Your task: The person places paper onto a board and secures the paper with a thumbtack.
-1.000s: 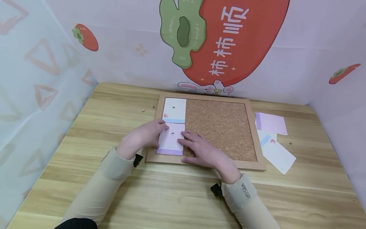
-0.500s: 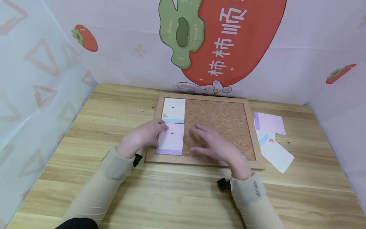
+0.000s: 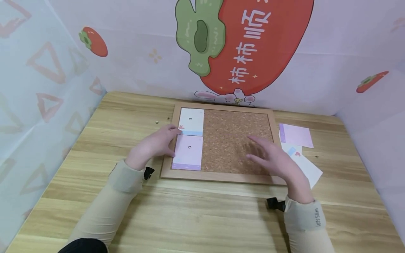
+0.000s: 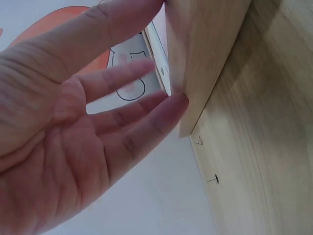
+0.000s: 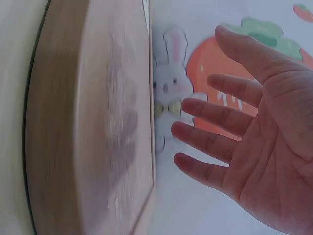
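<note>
A wood-framed corkboard (image 3: 227, 140) lies flat on the table. At its left end, a white card (image 3: 197, 123) with a blue strip sits above a pale pink card (image 3: 187, 156) with a purple strip. Each has a small pin (image 3: 189, 147) near its middle. My left hand (image 3: 152, 143) is at the board's left side, its extended fingers and thumb at the frame edge; the left wrist view shows a fingertip (image 4: 177, 104) against the wood. Over the right part of the cork, my right hand (image 3: 281, 163) hovers with spread fingers, holding nothing.
Right of the board lie loose cards: a pink one (image 3: 299, 136) with a purple strip and a white one (image 3: 309, 170), with another partly covered. Two pins, one a thumbtack (image 4: 213, 179), lie left of the board. A printed cloth wall (image 3: 142, 70) stands behind.
My right hand has left the pink card's right edge and moved rightward over the cork toward the loose cards. My left hand has drawn slightly left, off the pink card to the frame.
</note>
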